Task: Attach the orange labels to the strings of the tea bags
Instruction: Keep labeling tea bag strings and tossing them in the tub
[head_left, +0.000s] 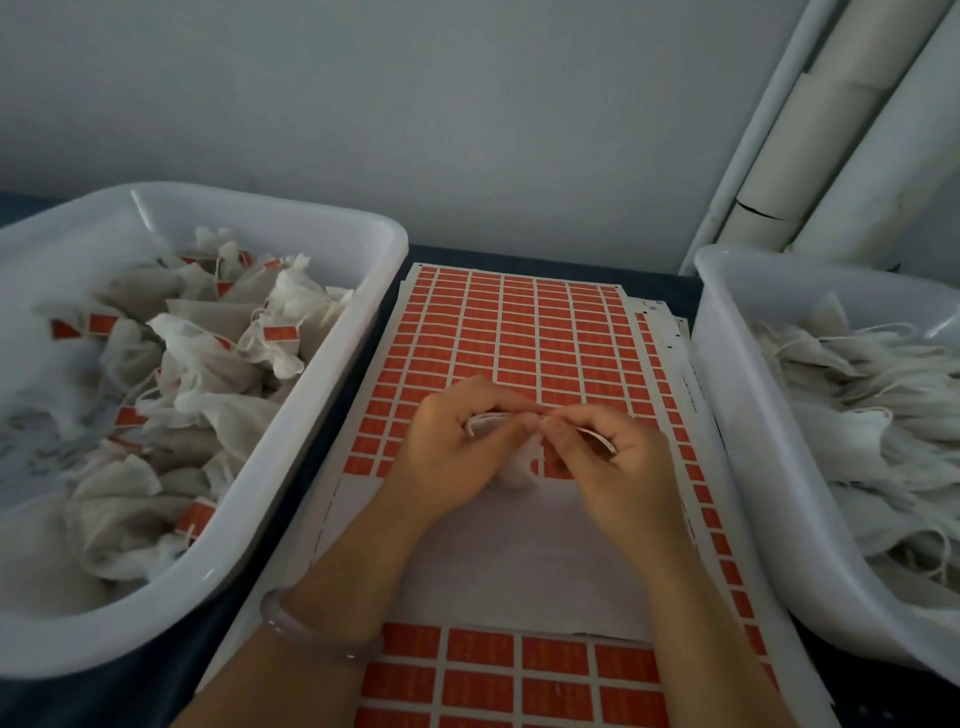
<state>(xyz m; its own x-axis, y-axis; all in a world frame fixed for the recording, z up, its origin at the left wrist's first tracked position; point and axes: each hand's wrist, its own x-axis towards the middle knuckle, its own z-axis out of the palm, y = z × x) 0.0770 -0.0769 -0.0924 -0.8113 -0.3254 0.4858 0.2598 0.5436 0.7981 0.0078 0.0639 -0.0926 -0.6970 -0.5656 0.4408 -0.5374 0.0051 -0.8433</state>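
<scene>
Both hands meet over a sheet of orange labels (519, 332) lying between two tubs. My left hand (457, 447) has its fingers curled round a white string loop (480, 420) of a tea bag (517, 470), whose white pouch hangs below the fingers. My right hand (608, 457) pinches the string where the fingertips meet; a thin edge, perhaps a label, shows under its fingers. Whether an orange label is on the string is hidden by the fingers.
A white tub (311, 415) on the left holds several tea bags with orange labels. A white tub (737, 415) on the right holds unlabelled tea bags with loose strings. More label sheets lie stacked underneath. White pipes (831, 130) run up the wall at back right.
</scene>
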